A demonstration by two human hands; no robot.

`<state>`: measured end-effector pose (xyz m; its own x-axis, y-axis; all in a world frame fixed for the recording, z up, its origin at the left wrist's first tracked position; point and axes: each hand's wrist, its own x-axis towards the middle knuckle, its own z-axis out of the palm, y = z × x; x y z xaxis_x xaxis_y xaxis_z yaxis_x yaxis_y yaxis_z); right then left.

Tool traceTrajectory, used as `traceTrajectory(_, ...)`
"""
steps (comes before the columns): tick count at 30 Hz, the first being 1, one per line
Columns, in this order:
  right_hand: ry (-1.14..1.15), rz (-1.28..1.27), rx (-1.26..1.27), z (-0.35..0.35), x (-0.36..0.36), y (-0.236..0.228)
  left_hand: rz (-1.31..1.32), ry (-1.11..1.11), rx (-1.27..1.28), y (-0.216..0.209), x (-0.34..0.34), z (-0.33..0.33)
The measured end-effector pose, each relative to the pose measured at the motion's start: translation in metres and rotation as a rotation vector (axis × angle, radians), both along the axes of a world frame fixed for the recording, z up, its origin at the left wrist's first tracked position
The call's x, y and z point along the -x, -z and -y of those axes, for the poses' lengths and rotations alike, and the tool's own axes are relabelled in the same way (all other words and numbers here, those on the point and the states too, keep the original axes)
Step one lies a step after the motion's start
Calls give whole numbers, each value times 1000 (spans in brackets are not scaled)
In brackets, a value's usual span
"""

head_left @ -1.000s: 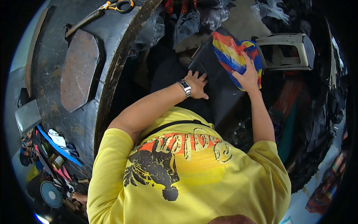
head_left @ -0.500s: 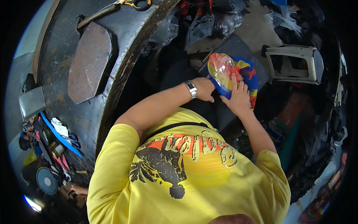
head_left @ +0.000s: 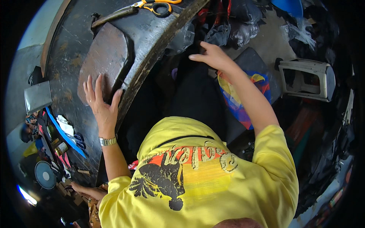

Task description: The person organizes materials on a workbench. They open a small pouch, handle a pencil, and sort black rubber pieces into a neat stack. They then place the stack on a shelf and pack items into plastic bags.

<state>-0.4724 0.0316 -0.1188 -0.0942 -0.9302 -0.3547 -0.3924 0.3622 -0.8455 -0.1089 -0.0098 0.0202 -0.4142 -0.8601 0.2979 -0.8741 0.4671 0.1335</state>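
Observation:
My left hand (head_left: 100, 104) lies with fingers spread on the near end of a thick, brownish stone-like slab (head_left: 106, 57), its thumb by the edge of the dark workbench (head_left: 148, 36). My right hand (head_left: 217, 60) is raised past that edge, thumb and forefinger apart, with nothing seen in it; its other fingers are hidden. Under my right forearm a red, yellow and blue bag (head_left: 231, 99), partly covered by the arm, rests on a dark grey flat surface (head_left: 251, 60).
Orange-handled scissors (head_left: 161, 8) and a hammer (head_left: 116, 16) lie at the bench's far end. Dark plastic bags (head_left: 241, 32) are beyond my right hand. A pale open-framed box (head_left: 306, 79) stands at right. Another person's hand (head_left: 81, 188) shows at lower left, near a round fan-like disc (head_left: 45, 174).
Both hands have left the colourful bag. My left hand has moved left onto the slab, and my right hand has moved up and left. The view has shifted slightly.

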Motion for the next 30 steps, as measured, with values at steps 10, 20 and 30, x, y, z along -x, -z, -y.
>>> traceTrajectory(10, 453, 30, -217, 194, -84, 241, 106, -62, -47, 15, -29, 2)
traceTrajectory(20, 771, 635, -115, 183, -99, 219, 80, -63, -74, 12, -29, 5)
traceTrajectory(30, 860, 1071, 85, 175, -79, 158, 72, -48, -32, 15, -32, 5)
